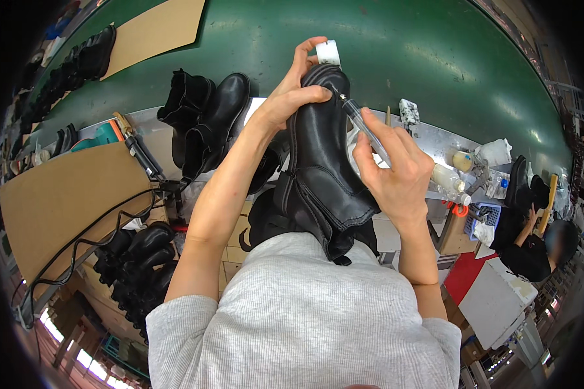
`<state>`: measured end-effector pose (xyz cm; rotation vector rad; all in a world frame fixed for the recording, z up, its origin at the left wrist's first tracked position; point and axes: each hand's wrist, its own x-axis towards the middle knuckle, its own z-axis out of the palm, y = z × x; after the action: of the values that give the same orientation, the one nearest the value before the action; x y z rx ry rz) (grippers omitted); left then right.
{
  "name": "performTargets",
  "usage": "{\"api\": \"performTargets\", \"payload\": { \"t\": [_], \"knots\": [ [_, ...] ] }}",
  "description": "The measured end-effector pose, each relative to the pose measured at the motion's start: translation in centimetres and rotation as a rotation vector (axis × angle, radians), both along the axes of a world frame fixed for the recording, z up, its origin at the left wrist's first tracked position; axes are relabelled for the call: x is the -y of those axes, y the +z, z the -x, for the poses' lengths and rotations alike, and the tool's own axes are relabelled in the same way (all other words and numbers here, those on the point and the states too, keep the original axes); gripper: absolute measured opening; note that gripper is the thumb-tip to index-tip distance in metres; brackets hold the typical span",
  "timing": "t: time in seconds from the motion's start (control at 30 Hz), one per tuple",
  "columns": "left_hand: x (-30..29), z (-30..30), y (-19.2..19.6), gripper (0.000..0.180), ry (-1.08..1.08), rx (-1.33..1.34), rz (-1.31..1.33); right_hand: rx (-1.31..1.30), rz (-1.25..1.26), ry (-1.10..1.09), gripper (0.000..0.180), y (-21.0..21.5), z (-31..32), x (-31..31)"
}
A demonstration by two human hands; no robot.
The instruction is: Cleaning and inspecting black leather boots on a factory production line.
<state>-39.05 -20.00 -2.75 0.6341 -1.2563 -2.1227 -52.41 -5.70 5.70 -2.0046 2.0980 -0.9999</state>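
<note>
A black leather ankle boot (321, 139) lies across my lap, its toe pointing away from me and its opening toward my shirt. My left hand (292, 97) grips the boot near the toe, thumb on the upper and fingers around the far side. A small white cylindrical piece (328, 52) shows beside those fingertips; I cannot tell if they touch it. Between the fingers of my right hand (399, 162) is a clear syringe (363, 126) with a dark collar. Its thin metal tip meets or almost meets the leather near my left thumb.
Left of my forearm stands a pair of black boots (207, 117). The green bench (422, 52) spans the far side. Bottles (451, 181) and a white block (409, 111) sit at right. More boots (143, 259) are piled lower left, beside black cables (78, 249). Another person (532, 253) works at far right.
</note>
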Motion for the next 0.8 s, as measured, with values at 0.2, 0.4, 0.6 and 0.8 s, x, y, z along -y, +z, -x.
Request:
{"api": "performTargets", "payload": {
  "t": [0.2,0.4,0.6,0.8],
  "knots": [
    [0.06,0.13,0.12,0.087,-0.005,-0.002,0.015,-0.014,-0.001,-0.002,0.033,0.01,-0.05,0.11],
    [0.09,0.2,0.25,0.088,-0.009,0.002,0.028,-0.009,-0.006,-0.011,0.032,0.01,-0.15,0.18],
    [0.08,0.18,0.13,0.089,-0.018,-0.021,0.02,-0.002,-0.014,-0.009,0.032,0.01,-0.11,0.06],
    [0.04,0.14,0.24,0.089,-0.019,-0.012,0.022,-0.013,-0.016,-0.015,0.03,-0.08,-0.06,0.02]
  ]
}}
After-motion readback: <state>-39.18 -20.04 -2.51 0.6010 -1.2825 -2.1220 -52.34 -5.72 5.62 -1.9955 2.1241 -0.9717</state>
